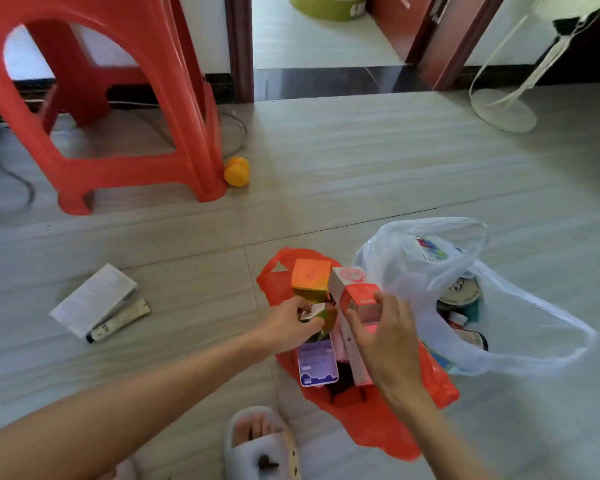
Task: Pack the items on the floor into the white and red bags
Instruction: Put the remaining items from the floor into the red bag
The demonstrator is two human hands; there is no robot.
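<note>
Head view: grey tiled floor (326,174), red stool (118,98), fingers (355,323) pinching red box (360,299).

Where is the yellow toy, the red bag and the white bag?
yellow toy (236,171), head view, middle of its round body beside the stool leg.
red bag (367,424), head view, bare crumpled plastic at its near end.
white bag (392,268), head view, its clear left wall.

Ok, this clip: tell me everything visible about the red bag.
The red bag is thin, glossy, crumpled plastic with loop handles, one showing at its far edge. It lies open on the tiled floor, beside and touching the white bag. Boxes stand packed in its mouth, among them an orange-topped box and a purple-labelled box. Both hands reach in; the right hand grips a red box.
</note>
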